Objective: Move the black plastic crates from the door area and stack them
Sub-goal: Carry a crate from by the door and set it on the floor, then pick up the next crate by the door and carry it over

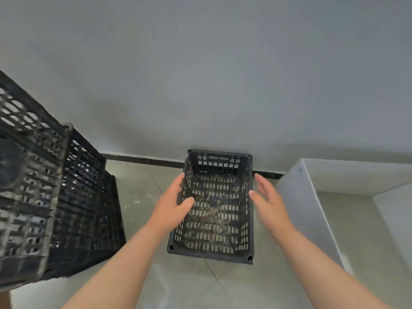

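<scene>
left hand [171,210]: bare, no glove, ring or watch | right hand [270,204]: bare | forearms: uncovered, sleeves out of frame

A single black plastic crate [214,206] is seen upright on the tiled floor, its open top turned upward and one short end set close to the base of the wall. The walls and bottom are perforated with rows of slots, and a handle slot is cut into the far end wall. Small triangular sockets are moulded into the four rim corners. Dirt and debris are scattered over the bottom grid.

To the left, a stack of black crates [53,197] of the same perforated pattern is seen, rising well above the single crate. The stack is kept apart from it by a strip of bare floor.
</scene>
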### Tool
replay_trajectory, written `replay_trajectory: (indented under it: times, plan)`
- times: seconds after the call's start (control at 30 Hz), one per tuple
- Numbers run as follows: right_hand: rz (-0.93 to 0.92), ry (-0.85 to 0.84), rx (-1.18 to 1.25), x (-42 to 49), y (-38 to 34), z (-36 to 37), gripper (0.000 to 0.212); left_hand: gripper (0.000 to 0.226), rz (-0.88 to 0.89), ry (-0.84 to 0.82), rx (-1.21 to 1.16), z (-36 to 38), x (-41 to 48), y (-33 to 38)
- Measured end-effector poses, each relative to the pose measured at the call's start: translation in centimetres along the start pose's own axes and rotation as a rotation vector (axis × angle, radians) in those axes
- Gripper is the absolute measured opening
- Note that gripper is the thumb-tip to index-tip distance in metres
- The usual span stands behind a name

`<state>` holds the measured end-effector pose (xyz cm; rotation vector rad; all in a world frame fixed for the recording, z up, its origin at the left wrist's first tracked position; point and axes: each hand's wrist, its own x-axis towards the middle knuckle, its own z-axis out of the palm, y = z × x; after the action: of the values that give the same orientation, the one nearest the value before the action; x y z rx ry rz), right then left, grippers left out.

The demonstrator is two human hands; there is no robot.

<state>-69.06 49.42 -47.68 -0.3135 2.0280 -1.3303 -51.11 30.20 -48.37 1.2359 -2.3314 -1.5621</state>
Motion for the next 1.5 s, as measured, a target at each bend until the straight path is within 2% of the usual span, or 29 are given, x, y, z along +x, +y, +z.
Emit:
replay_trajectory:
  times: [0.23, 0.37, 0.63, 0.83, 1.0, 1.23, 1.5]
  plan:
    - [-0.089, -0.034, -0.017, -7.0, -13.9, -2.8, 0.056, 0.072, 0.072, 0.043, -0.039, -8.1, -6.3, 11.8]
    - [-0.166, -0.033, -0.035, -10.8, -20.5, -4.0, 0.055, 0.057, 0.175, 0.118, -0.084, -12.2, -9.4, 18.1]
    - [-0.261, -0.064, -0.011, -14.9, -26.9, -4.7, 0.054, 0.057, 0.25, 0.175, -0.142, -16.8, -14.4, 24.0]
    - [-0.336, -0.203, -0.041, -15.6, -30.3, -3.3, 0.052, 0.057, 0.222, 0.295, -0.13, -19.6, -18.0, 24.5]
    - [-0.375, -0.328, -0.056, -15.7, -33.2, 0.8, 0.05, 0.057, 0.18, 0.416, -0.102, -23.6, -20.3, 22.9]
    - [-0.433, -0.517, -0.074, -17.4, -37.7, 11.7, 0.049, 0.052, 0.088, 0.611, -0.166, -32.9, -24.1, 17.7]
    - [-0.457, -0.613, -0.111, -19.3, -40.5, 26.2, 0.048, 0.049, -0.024, 0.759, -0.197, -44.7, -27.2, 9.3]
